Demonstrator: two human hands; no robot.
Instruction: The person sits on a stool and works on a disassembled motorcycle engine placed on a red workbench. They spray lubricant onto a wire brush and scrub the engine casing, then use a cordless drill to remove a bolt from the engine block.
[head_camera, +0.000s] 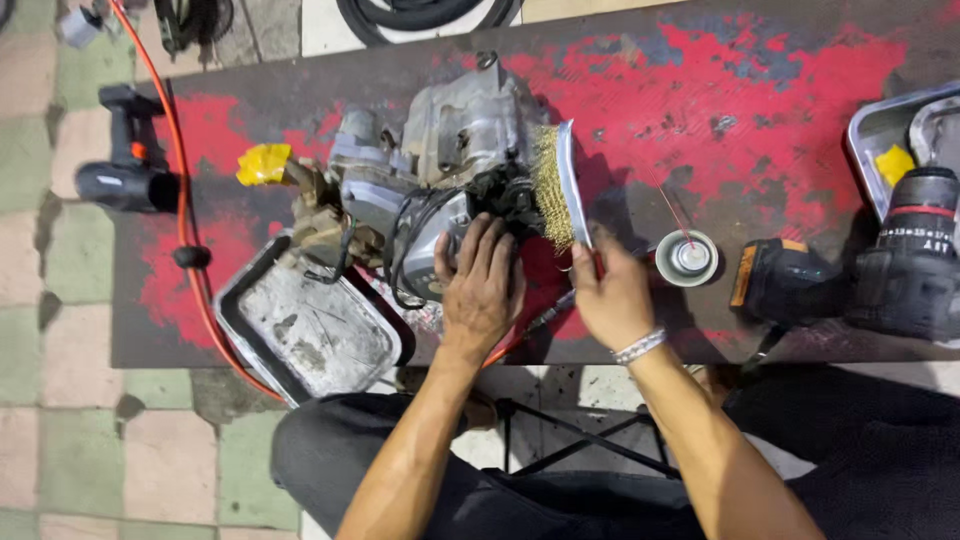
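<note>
A grey motorcycle engine (450, 140) lies on a worn red and black workbench (740, 90). My left hand (482, 280) rests flat on its near side, fingers spread over the black wiring and cover. My right hand (612, 295) grips the handle of a brass wire brush (556, 185), whose bristles press against the engine's right side. A yellow rag or tape (264, 163) is on the engine's left end.
A dented metal tray (310, 330) sits at the bench's near left edge. A spray can (687, 257) stands right of my right hand, then a cordless power tool (880, 275) and another tray (885, 130). An orange hose (183, 200) and a black tool (125, 170) lie left.
</note>
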